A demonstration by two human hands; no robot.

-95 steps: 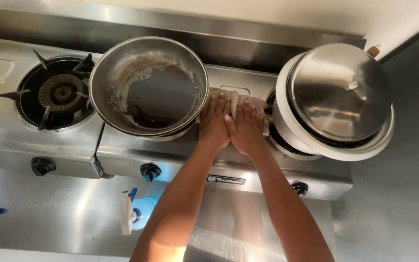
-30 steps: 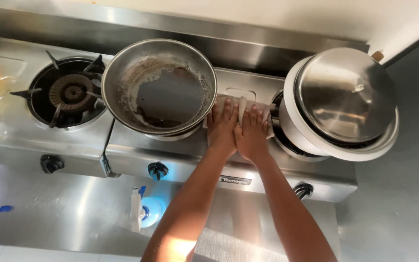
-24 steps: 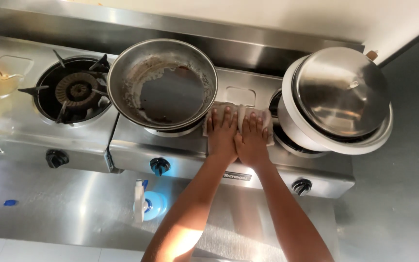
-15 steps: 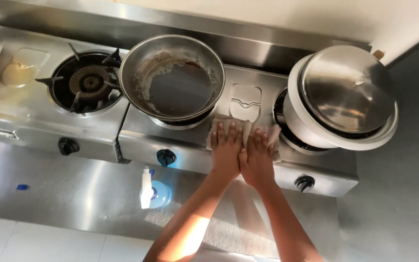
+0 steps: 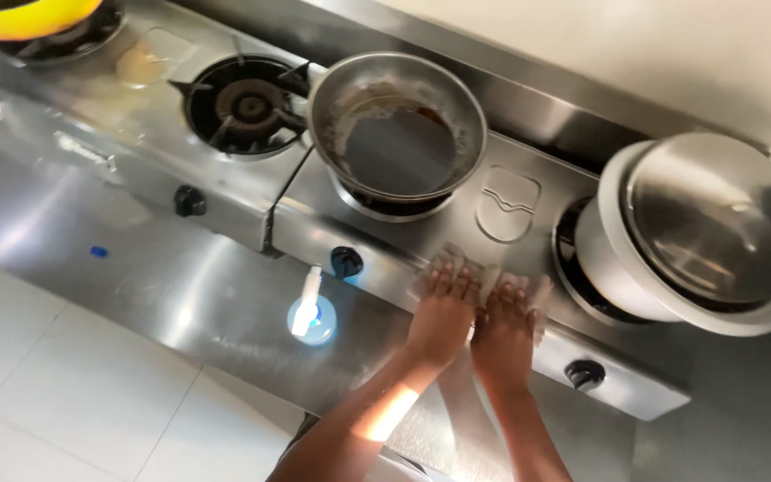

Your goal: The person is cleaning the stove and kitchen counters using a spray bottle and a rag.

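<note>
Left hand (image 5: pixel 442 310) and right hand (image 5: pixel 503 328) press flat, open-palmed, on the cloth (image 5: pixel 484 275); pushing forward risks nudging the dirty pan (image 5: pixel 397 125)

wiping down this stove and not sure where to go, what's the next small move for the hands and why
Probably slide both hands back up toward the embossed panel. The left hand and right hand press the cloth flat at the stove's front edge, between the dirty pan and the lidded pot, so the strip between those burners is the surface in reach.
</note>
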